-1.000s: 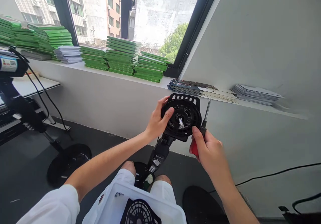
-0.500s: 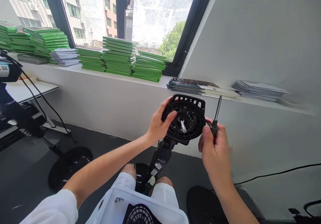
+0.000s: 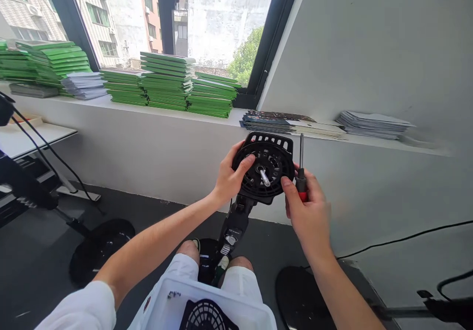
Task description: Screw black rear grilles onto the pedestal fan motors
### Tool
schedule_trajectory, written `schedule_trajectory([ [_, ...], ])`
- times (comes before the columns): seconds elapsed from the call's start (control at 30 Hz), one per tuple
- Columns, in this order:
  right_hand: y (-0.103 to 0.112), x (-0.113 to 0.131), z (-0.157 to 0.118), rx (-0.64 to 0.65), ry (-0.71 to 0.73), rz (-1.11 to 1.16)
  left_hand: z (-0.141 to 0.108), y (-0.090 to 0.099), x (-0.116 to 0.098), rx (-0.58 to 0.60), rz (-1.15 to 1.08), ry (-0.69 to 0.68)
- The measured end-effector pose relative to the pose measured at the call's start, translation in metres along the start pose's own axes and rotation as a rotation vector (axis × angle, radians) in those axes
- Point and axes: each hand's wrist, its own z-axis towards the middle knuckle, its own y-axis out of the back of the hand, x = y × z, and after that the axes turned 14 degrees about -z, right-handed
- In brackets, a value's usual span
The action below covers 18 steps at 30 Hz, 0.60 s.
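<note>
In front of me a black fan head with a round slotted plate (image 3: pixel 275 160) sits on top of a black stand (image 3: pixel 233 226). A silver shaft (image 3: pixel 265 178) sticks out from the plate's middle. My left hand (image 3: pixel 229 176) grips the plate's left edge, thumb on its face and fingers behind. My right hand (image 3: pixel 308 209) holds a screwdriver (image 3: pixel 302 172) with a black and red handle, its shank pointing up. The right thumb presses on the plate's right rim; the other fingers are partly hidden behind the plate and tool.
On my lap rests a white tray (image 3: pixel 254 315) with small screws (image 3: pixel 173 295) and a black slotted cover (image 3: pixel 207 317). Green stacks (image 3: pixel 166 88) and paper piles line the windowsill. Round black bases (image 3: pixel 99 251) stand on the floor; a cable (image 3: pixel 399 236) runs along the right.
My right hand has moved in to the left, its thumb now on the plate's rim. The screwdriver has turned more upright. The view has shifted slightly.
</note>
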Motion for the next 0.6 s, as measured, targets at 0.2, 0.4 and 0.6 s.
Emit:
schedule_trajectory([
  [0.2,0.0002,0.0027,0.0010,-0.010,-0.004,0.012,0.0010,-0.0002,-0.0045,-0.018,0.098,-0.034],
  [0.4,0.0012,0.0031,-0.0004,-0.002,-0.009,0.023,0.0010,0.0013,-0.0034,-0.017,0.130,-0.038],
  [0.6,0.0007,0.0046,0.0041,-0.006,0.004,0.031,0.0032,0.0005,-0.0045,-0.026,0.137,-0.035],
])
